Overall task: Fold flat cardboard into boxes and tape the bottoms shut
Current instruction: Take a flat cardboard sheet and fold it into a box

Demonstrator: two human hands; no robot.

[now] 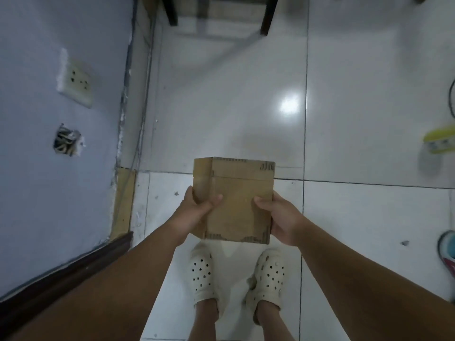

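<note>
I hold a brown cardboard box (237,193) in the air in front of me, above my feet. It is formed into a box shape, with a closed face turned up toward me and dark printed marks along its edges. My left hand (197,209) grips its left side, thumb lying on the top face. My right hand (275,217) grips the right side, thumb also on top. Whether tape lies on the box I cannot make out.
White glossy floor tiles (357,217) spread below. A blue wall (61,180) with a socket (76,80) and a hole stands at the left. Dark table legs (267,18) are ahead. A yellow-green object (440,141) lies at the right edge.
</note>
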